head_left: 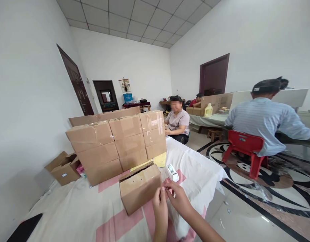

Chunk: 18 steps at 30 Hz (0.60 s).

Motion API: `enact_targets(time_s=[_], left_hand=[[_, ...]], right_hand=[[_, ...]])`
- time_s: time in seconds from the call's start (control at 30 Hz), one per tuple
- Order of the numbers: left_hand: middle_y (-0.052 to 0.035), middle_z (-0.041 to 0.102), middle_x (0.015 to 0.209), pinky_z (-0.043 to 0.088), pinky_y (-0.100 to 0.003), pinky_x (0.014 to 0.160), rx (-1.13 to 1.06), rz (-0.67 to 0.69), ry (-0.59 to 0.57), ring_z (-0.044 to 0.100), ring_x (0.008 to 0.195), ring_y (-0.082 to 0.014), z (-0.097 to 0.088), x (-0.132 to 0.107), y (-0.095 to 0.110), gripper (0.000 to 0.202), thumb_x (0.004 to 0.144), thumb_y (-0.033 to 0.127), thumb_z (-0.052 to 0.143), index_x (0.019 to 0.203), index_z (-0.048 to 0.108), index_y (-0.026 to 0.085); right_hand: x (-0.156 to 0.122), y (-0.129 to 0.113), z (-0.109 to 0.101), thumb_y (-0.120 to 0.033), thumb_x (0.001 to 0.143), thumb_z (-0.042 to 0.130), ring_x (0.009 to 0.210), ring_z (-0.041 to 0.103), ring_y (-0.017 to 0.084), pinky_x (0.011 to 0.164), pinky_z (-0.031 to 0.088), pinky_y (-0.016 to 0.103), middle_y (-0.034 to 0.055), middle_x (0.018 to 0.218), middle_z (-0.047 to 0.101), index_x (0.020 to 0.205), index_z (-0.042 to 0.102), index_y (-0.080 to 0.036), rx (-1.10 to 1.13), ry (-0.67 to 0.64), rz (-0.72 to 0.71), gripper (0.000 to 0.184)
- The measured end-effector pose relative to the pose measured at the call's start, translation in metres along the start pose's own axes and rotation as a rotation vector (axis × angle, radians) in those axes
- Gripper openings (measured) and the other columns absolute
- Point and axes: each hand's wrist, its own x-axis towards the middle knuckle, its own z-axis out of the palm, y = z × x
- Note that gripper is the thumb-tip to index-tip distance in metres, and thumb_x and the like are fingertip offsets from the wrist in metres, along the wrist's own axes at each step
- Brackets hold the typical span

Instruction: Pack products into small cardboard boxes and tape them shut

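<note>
A small brown cardboard box (pixel 138 186) lies on the cloth-covered table (pixel 69 215) right in front of me, its top flap partly up. My left hand (pixel 160 203) and my right hand (pixel 178 198) meet at the box's right end, fingers pinched together. What they pinch is too small to name. A white tape dispenser (pixel 172 172) sits just behind my hands.
A stack of taped cardboard boxes (pixel 116 144) fills the table's back. Open boxes (pixel 64 168) lie at the left by the wall. A seated person (pixel 178 119) faces me beyond the stack. Another person (pixel 266 121) sits on a red chair (pixel 245 151) at a right-hand table.
</note>
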Motion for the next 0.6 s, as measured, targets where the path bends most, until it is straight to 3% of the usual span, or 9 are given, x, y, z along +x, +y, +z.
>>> enact_targets(time_s=[0.23,0.47,0.6], left_hand=[[-0.0114,0.076,0.094,0.056,-0.041,0.086,0.016,0.01,-0.006,0.071,0.094,-0.0321,-0.003,-0.001,-0.006,0.047,0.085,0.067,0.061,0.089,0.075,0.022],[-0.0093,0.074,0.085,0.055,-0.039,0.087,-0.02,-0.012,0.05,0.07,0.092,-0.0307,-0.008,0.003,0.017,0.039,0.08,0.062,0.069,0.081,0.073,0.023],[-0.0109,0.075,0.088,0.051,-0.039,0.093,-0.039,-0.028,-0.024,0.07,0.096,-0.0292,-0.017,0.006,0.026,0.035,0.088,0.054,0.064,0.082,0.075,0.022]], right_hand=[[-0.006,0.0,0.004,-0.029,0.098,0.051,0.091,0.068,0.027,0.079,0.059,0.042,0.0072,0.093,0.066,0.091,0.068,-0.028,-0.061,0.087,-0.04,0.018],[-0.006,-0.001,0.004,-0.026,0.098,0.052,0.105,0.066,0.03,0.089,0.058,0.05,0.0092,0.102,0.065,0.097,0.07,-0.033,-0.1,0.067,-0.135,0.02],[-0.01,-0.011,-0.002,-0.024,0.097,0.052,0.102,0.065,0.03,0.088,0.057,0.052,0.0098,0.102,0.065,0.098,0.069,-0.032,-0.144,0.076,-0.174,0.018]])
